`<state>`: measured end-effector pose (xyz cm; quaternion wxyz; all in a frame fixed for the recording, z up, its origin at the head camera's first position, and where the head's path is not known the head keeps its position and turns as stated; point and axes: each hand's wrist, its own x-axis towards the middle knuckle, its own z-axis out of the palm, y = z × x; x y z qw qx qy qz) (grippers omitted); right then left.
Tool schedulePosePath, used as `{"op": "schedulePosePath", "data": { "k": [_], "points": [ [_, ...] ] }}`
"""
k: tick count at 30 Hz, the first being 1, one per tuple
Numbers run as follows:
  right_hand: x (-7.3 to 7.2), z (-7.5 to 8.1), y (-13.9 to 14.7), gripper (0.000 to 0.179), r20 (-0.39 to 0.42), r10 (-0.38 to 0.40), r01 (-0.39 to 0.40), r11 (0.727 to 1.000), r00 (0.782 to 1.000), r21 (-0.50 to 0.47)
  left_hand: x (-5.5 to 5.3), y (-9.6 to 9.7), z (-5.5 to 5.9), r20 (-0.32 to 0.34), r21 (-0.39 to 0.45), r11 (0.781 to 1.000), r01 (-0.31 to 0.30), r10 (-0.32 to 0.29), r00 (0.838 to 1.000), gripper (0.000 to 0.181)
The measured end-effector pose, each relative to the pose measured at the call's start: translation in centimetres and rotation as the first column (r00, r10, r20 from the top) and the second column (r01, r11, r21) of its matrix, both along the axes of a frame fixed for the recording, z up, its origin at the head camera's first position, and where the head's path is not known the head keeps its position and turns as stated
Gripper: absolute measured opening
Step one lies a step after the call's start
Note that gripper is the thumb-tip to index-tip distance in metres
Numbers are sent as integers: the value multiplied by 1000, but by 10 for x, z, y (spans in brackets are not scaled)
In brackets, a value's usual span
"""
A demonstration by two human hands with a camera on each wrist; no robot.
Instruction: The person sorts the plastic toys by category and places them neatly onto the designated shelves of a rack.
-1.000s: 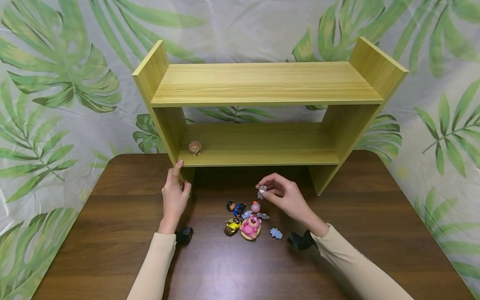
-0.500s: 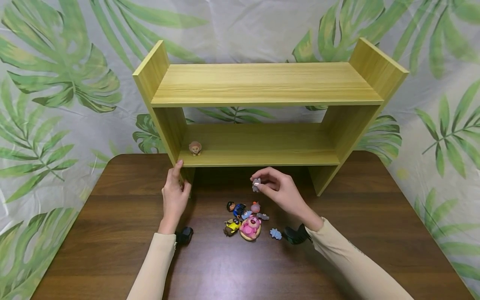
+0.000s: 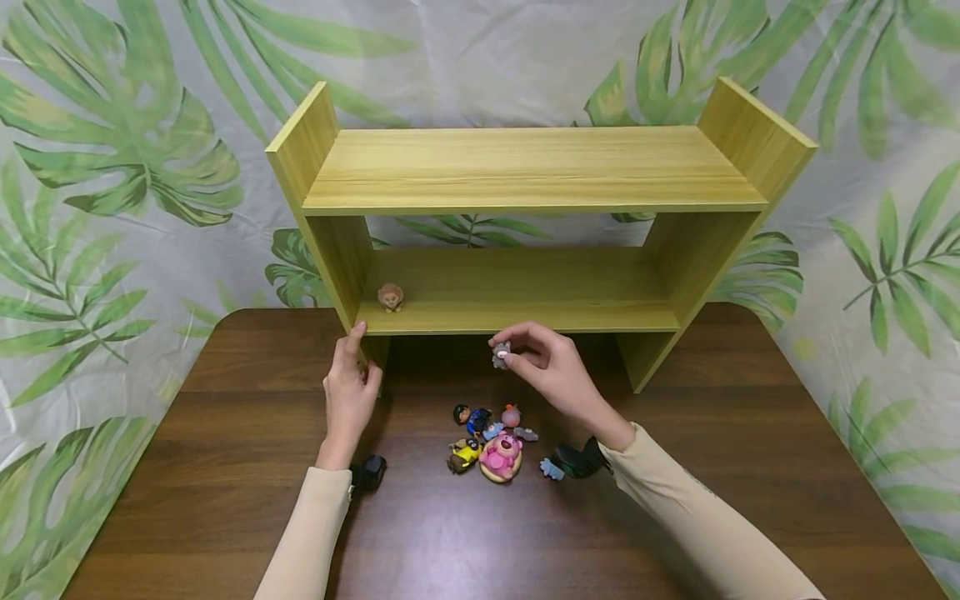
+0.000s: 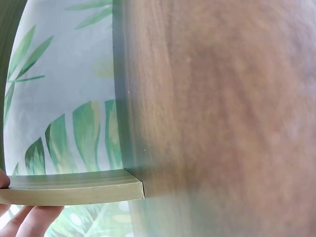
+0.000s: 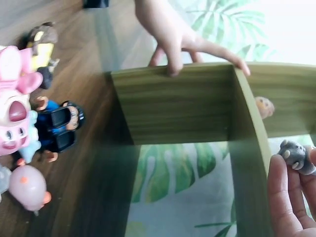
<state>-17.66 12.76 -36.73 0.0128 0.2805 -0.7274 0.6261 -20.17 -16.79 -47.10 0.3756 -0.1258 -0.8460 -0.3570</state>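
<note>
My right hand (image 3: 561,373) pinches a small grey animal figurine (image 3: 501,357) between thumb and fingers, just below the front edge of the middle shelf board. In the right wrist view the grey figurine (image 5: 294,155) shows rounded ears. My left hand (image 3: 351,404) grips the lower left side panel (image 4: 74,194) of the yellow wooden shelf (image 3: 525,167), thumb on one face and fingers on the other. A lion-like figurine (image 3: 390,297) stands at the left end of the middle board.
On the brown table (image 3: 225,467) lie a pink bear figurine (image 3: 501,456), a yellow-shirted figure (image 3: 467,454), a blue-clothed figure (image 3: 472,418), a round pink figurine (image 3: 511,415) and a pale-blue one (image 3: 552,468). A leaf-print cloth (image 3: 510,58) hangs behind the shelf.
My right hand has moved left and up toward the middle board, carrying the grey figurine. The left hand stays on the side panel.
</note>
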Motion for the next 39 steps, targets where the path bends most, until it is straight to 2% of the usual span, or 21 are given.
{"op": "schedulePosePath", "data": {
  "k": [7, 18, 27, 34, 39],
  "points": [
    [-7, 3, -8, 22, -15, 23, -24, 998, 1000, -58, -1, -1, -1, -3, 1, 1000, 1, -1, 1000, 80],
    [-14, 14, -20, 21, -38, 5, -6, 1000, 999, -17, -2, 0, -1, -9, -2, 1000, 1, -1, 1000, 80],
    [-8, 41, -32, 23, -28, 10, -10, 1000, 1000, -20, -2, 0, -1, -22, 10, 1000, -5, 5, 1000, 82],
    [-25, 31, -39, 21, -73, 4, -7, 999, 997, -36, -1, 0, -1, -27, 7, 1000, -5, 5, 1000, 81],
    [-22, 43, -46, 23, -68, -8, 6, 1000, 998, -23, -1, 1, -1, -28, 9, 1000, -7, 8, 1000, 81]
  ]
}}
